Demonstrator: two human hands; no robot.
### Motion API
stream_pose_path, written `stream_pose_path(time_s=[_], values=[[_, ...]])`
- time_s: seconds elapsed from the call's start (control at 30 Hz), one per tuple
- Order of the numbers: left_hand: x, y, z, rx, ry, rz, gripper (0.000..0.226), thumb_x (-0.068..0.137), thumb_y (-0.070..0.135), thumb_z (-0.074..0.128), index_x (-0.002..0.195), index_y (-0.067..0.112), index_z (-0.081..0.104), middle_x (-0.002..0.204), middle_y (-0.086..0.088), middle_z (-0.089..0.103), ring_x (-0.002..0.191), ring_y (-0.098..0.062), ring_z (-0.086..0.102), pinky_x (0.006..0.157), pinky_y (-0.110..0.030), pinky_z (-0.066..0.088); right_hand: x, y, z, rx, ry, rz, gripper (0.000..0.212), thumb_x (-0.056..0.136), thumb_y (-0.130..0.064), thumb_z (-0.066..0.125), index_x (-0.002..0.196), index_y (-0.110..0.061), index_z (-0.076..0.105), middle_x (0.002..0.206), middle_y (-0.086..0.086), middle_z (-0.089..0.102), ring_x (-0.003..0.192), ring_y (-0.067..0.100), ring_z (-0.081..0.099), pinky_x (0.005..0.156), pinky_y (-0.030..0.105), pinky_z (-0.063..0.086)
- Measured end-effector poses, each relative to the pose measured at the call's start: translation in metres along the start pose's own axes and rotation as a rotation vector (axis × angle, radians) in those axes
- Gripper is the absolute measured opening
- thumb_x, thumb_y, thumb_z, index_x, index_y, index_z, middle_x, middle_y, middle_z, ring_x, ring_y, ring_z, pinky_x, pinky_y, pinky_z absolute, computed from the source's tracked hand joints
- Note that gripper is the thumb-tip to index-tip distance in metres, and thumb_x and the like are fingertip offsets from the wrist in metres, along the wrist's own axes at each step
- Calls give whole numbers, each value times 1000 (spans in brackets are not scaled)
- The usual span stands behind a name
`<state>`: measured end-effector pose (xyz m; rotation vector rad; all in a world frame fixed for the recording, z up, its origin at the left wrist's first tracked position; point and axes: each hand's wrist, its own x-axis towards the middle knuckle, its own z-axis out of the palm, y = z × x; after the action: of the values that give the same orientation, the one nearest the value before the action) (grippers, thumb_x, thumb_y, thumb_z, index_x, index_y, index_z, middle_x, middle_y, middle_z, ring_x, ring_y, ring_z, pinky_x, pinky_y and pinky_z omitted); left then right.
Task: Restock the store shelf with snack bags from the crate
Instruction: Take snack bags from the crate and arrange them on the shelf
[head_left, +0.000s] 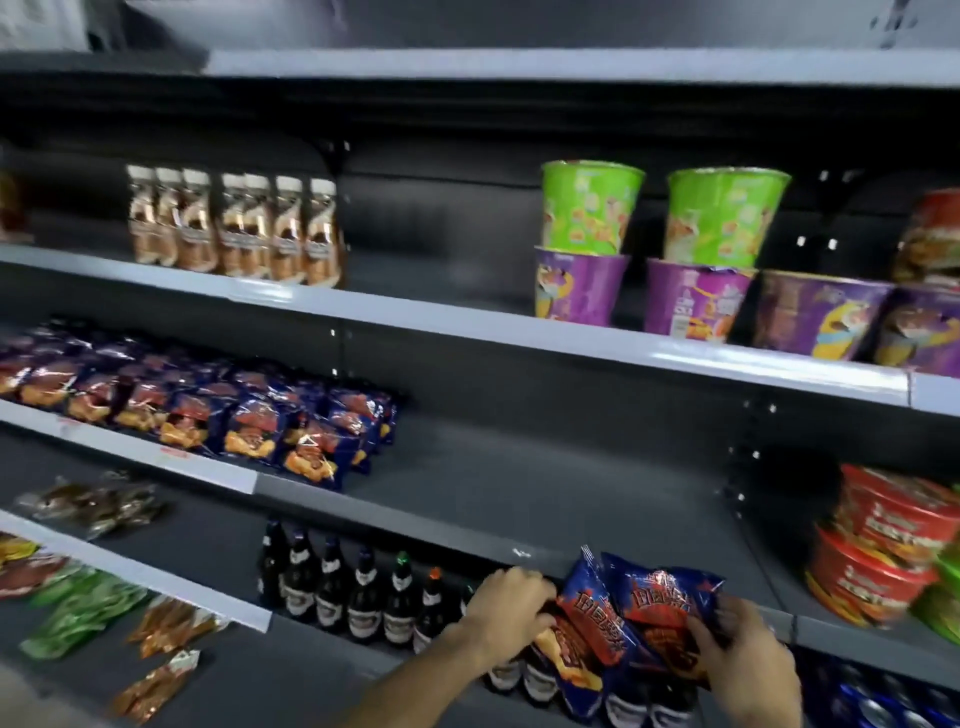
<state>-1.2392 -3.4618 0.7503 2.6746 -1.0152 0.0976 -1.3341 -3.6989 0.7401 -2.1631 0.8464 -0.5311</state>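
I have both hands on a bunch of blue snack bags, just in front of the shelf edge. My left hand closes on the bunch from the left, my right hand from the right. Below them stand dark bottles.

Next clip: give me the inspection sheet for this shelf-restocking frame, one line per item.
Surface: dark shelf, right part bare beside the stocked rows.
Job's things: blue snack bags held in front of the shelf edge; matching stocked bags on the shelf's left; crate not in view.
Clutter: bottles below; cup noodles above; red bowls at right.
Grippers: left hand and right hand both grip the bags.
Cables: nothing seen.
Surroundings: store shelving, blurred.
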Motion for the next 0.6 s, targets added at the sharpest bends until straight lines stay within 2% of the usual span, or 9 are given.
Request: stream_pose_path(time_s=[0.13, 0.33, 0.5, 0.6], values=[[-31, -67, -49, -11, 66, -96, 23, 92, 30, 60, 104, 11, 65, 108, -11, 65, 101, -30, 61, 85, -41, 49, -20, -68, 35, 7, 3, -97, 39, 78, -31, 81, 109, -19, 60, 105, 7, 73, 100, 28, 68, 91, 41, 51], [-69, -154, -101, -43, 180, -172, 21, 92, 32, 62, 97, 12, 64, 104, -7, 65, 97, -26, 61, 82, -38, 50, -55, -152, 86, 82, -8, -141, 44, 81, -24, 79, 119, -8, 63, 111, 13, 72, 106, 29, 66, 98, 39, 46], [-87, -216, -127, -80, 229, -168, 23, 90, 33, 63, 85, 11, 61, 91, -5, 66, 86, -22, 62, 76, -36, 51, -80, -214, 123, 65, 16, -179, 41, 85, -29, 75, 120, -12, 60, 114, 8, 71, 109, 30, 64, 95, 39, 47], [-95, -245, -138, -128, 244, -179, 23, 89, 33, 64, 89, 10, 62, 88, -2, 67, 83, -19, 63, 75, -36, 53, -89, -241, 147, 44, 6, -193, 40, 86, -34, 73, 121, -17, 59, 115, 4, 71, 108, 29, 64, 93, 40, 49]])
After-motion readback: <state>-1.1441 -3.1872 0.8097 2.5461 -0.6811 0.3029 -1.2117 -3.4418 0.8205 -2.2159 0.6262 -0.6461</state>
